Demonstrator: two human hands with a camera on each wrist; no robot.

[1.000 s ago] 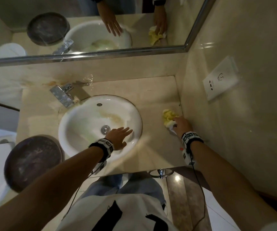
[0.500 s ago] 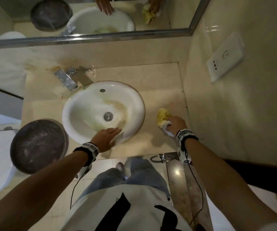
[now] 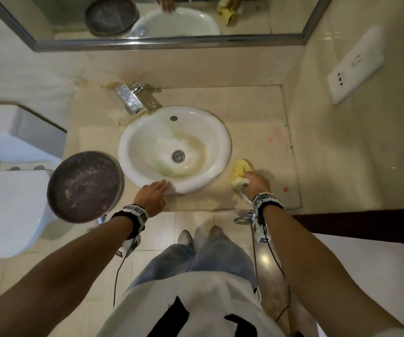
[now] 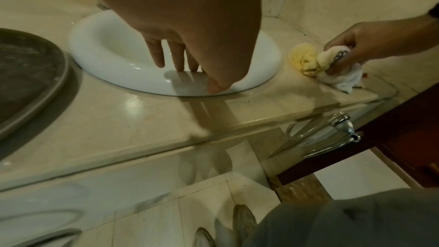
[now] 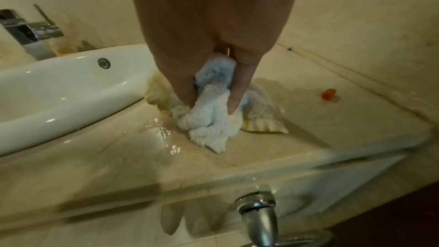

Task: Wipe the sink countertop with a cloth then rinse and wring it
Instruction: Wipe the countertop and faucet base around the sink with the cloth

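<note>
**Yellow-and-white cloth on the countertop, right of the basin**

Yellow and white terry cloth (image 3: 239, 175), one piece, bunched, lies on the beige stone countertop (image 3: 264, 132) just right of the single white oval sink (image 3: 224, 152), near the front edge. The right hand (image 3: 257, 183) grips it from above, thumb and fingers (image 5: 240, 89) curled round the white part and pressing it to the wet surface; a dark printed mark shows on the white part in the left wrist view, too small to read. The left hand (image 3: 152, 194) rests with straight, slightly spread fingers (image 4: 156, 53) on the near rim of the sink, holding nothing. One chrome tap (image 3: 129, 99) stands at the far left of the sink. One round dark tray (image 3: 84, 187) sits at the left. One small red object (image 5: 329, 94) lies on the countertop right of the cloth, apart from it. One white wall socket (image 3: 355, 65) on the right wall bears a small symbol, illegible. One mirror (image 3: 172, 18) hangs at the far side; one chrome ring (image 4: 332, 138) hangs below the front edge.
</note>
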